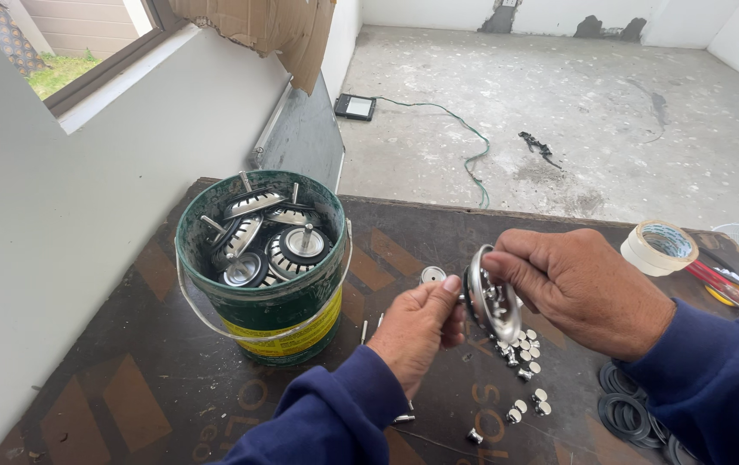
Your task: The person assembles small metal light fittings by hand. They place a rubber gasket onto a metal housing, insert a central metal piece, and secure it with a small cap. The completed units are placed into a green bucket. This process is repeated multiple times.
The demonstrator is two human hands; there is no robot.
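Holding a metal sink strainer (494, 295) between both hands above the dark surface (154, 379): left hand (417, 327) pinches its back w/ thumb & fingers, right hand (580, 288) grips the rim from the other side. Just below lie small chrome caps (524, 353), loose. Green bucket (262, 258) to the left, full of assembled strainers. Black rubber rings (628, 413) stacked at lower right; tape roll (660, 247) near the surface's far edge.
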